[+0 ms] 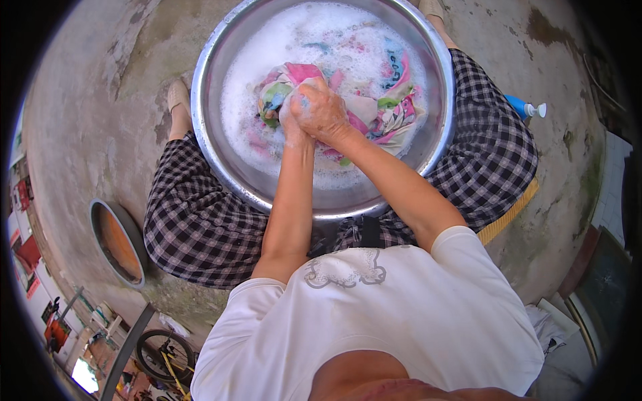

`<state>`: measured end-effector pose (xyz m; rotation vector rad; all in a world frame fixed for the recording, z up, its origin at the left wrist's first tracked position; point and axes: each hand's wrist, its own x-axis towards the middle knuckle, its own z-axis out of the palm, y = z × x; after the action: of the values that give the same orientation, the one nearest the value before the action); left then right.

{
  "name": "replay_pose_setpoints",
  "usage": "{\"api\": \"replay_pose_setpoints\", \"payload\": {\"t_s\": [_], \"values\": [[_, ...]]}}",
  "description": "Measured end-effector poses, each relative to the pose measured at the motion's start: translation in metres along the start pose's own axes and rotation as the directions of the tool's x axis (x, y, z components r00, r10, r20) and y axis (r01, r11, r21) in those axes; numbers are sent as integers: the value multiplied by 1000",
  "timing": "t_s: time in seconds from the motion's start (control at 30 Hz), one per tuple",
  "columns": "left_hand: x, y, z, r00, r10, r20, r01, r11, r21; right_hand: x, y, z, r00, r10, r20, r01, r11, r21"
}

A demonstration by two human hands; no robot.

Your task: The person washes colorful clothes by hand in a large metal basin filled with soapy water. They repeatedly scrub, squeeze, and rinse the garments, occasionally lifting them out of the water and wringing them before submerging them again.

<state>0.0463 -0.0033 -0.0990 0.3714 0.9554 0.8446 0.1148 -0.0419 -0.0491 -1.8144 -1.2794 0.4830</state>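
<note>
A large round metal basin (pixel 228 186) stands between my knees, holding white suds (pixel 251 55) and wet cloth. My left hand (pixel 321 110) and my right hand (pixel 291 118) are pressed together over the suds, both gripping one bunched part of a multicoloured printed cloth (pixel 303 72) in pink, green and blue. Foam clings to the fingers. The left hand lies over much of the right, so the right fingers are partly hidden. More of the patterned cloth (pixel 396 118) lies in the foam to the right of my hands.
A grey tub (pixel 143 250) with a brownish inside is on the concrete ground at the left. A blue pump bottle (pixel 519 107) lies beyond my knee at the right. A yellow ribbed item (pixel 511 210) shows under that leg. A bicycle (pixel 165 356) is at the lower left.
</note>
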Motion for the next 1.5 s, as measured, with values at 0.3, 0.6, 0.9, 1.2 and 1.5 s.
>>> {"api": "replay_pose_setpoints", "payload": {"t_s": [0.3,0.6,0.9,1.2,1.5], "values": [[-21,5,41,999,13,31,-7,984,-180,32,41,-30,692,656,301,-557,219,801],[-15,42,11,925,-197,326,286,924,-254,-12,-5,-11,919,-378,-110,382,924,9],[-21,-2,28,999,6,-36,-11,987,-162,26,25,-18,807,554,203,-550,583,598],[-20,42,14,878,-126,462,292,906,-307,-25,-16,-13,894,-391,-217,384,920,-77],[-28,-6,22,996,30,81,-26,999,-43,18,20,-43,915,397,-68,-383,910,156]]}}
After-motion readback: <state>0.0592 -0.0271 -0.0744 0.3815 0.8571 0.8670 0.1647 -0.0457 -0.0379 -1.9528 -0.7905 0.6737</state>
